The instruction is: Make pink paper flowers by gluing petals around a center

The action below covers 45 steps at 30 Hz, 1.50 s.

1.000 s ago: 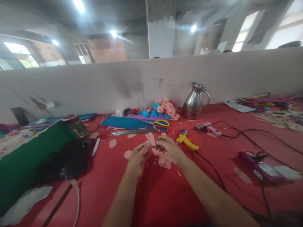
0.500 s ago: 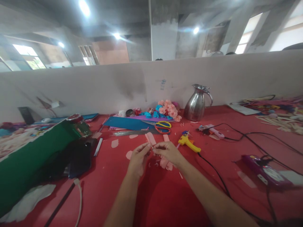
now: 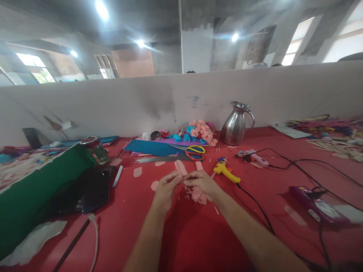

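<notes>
Both my hands meet over the red table (image 3: 193,234) near its middle. My left hand (image 3: 165,190) pinches its fingertips together against those of my right hand (image 3: 202,182), and between them is a small pink paper piece (image 3: 180,166) with a thin wire that I can barely make out. Under my right hand lies a bunch of pink paper petals (image 3: 198,195). Loose pink scraps (image 3: 137,172) are scattered on the cloth around the hands.
A yellow glue gun (image 3: 226,171) with a black cord lies right of my hands, scissors (image 3: 193,150) and blue sheets (image 3: 151,147) beyond. Paper flowers (image 3: 200,130) and a steel jug (image 3: 236,123) stand by the wall. A green roll (image 3: 36,189) is left, a purple power strip (image 3: 317,204) right.
My hands have drawn closer until the fingertips touch. The view shifted slightly upward and to the right early on; the things on the table have not moved.
</notes>
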Available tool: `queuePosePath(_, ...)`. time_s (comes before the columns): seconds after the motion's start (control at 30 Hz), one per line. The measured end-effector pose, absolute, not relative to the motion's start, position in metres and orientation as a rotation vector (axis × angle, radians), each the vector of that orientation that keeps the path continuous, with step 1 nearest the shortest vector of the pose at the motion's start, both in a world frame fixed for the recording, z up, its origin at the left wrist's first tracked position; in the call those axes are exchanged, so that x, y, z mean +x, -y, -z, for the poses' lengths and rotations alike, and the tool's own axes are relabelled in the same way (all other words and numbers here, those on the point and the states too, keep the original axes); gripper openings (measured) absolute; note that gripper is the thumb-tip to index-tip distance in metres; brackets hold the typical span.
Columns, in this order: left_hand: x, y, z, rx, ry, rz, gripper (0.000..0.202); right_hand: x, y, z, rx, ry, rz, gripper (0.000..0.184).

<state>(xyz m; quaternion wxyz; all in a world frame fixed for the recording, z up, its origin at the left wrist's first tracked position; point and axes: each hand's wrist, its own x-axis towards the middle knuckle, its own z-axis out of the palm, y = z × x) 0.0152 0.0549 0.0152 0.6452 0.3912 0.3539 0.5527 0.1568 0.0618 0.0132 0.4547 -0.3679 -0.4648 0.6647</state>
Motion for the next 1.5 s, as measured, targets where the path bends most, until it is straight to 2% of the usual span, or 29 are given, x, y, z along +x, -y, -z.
queuePosePath(0.5,0.013,-0.055,-0.015,0.802,-0.777,-1.211,0.013,0.156,-0.06,-0.011,-0.846,1.122,-1.791,0.03)
queuePosePath(0.93,0.008,-0.06,-0.014,0.69,-0.918,-1.314,0.026,0.159,-0.065,-0.009,-0.949,1.24,-1.525,0.023)
queuePosePath(1.5,0.011,-0.058,-0.017,0.776,-0.887,-1.276,0.016,0.153,-0.065,-0.001,-0.854,1.117,-1.773,0.029)
